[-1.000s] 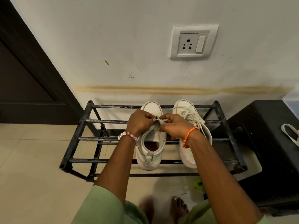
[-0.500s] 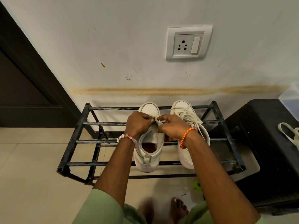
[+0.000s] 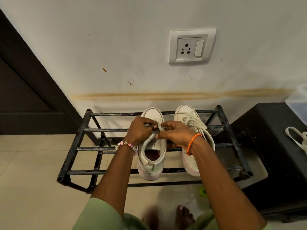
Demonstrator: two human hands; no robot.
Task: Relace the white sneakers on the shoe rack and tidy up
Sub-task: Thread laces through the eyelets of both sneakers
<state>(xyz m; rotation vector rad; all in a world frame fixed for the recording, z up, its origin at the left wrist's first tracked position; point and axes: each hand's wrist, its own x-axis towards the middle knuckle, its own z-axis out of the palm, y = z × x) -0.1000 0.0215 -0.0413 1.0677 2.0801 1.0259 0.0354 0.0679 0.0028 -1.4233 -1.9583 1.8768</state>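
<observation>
Two white sneakers stand side by side on the black metal shoe rack (image 3: 79, 140), toes toward the wall. The left sneaker (image 3: 152, 165) shows an open mouth with a reddish insole. My left hand (image 3: 140, 130) grips its upper edge near the tongue. Just right of it, my right hand (image 3: 174, 132) pinches a bit of white lace or tongue over the same shoe's eyelets. The right sneaker (image 3: 191, 120) is laced, with loose white laces across its top; my right wrist covers its middle.
A black stool (image 3: 269, 146) stands right of the rack with a loose white lace (image 3: 297, 136) on it. A clear plastic box (image 3: 299, 103) sits at the far right. A dark door (image 3: 25, 90) is at left. My bare feet and a green object (image 3: 203, 191) are on the tiled floor.
Both hands stay on the left sneaker's top with only slight finger shifts. The view has drifted a little.
</observation>
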